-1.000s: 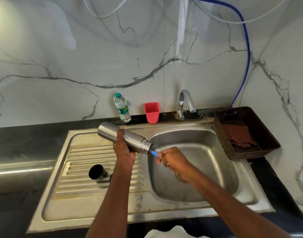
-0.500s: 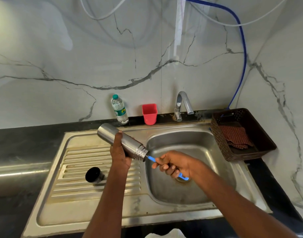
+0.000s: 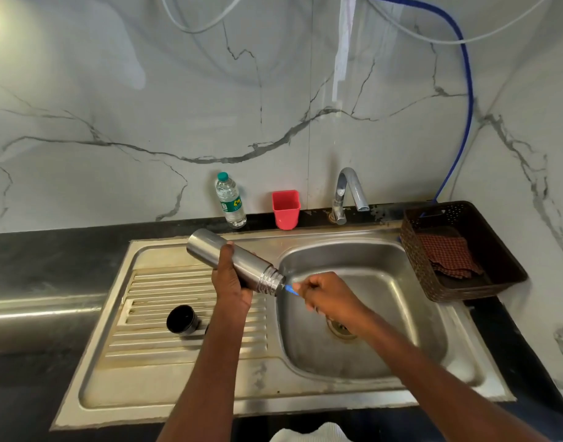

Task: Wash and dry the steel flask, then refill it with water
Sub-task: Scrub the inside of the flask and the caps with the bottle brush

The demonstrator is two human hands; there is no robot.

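Since half a second ago my right hand (image 3: 326,293) has pushed in toward the flask (image 3: 232,261), so only a short bit of the blue brush handle (image 3: 291,289) now shows at the mouth, where more of it showed before. My left hand (image 3: 230,279) is wrapped around the flask's middle, holding it tilted over the drainboard, mouth down toward the basin (image 3: 401,314). My right hand is clenched on the handle; the brush head is hidden, I think inside the flask. The steel is stiff and won't dent, but it looks smooth and I judge it slick when wet, so the mid-body grip, clear of the threaded neck, seems the right hold. Empty, it should be light. The cap (image 3: 181,319) lies on the drainboard, well apart from the flask. The tap (image 3: 348,193) shows no water running.
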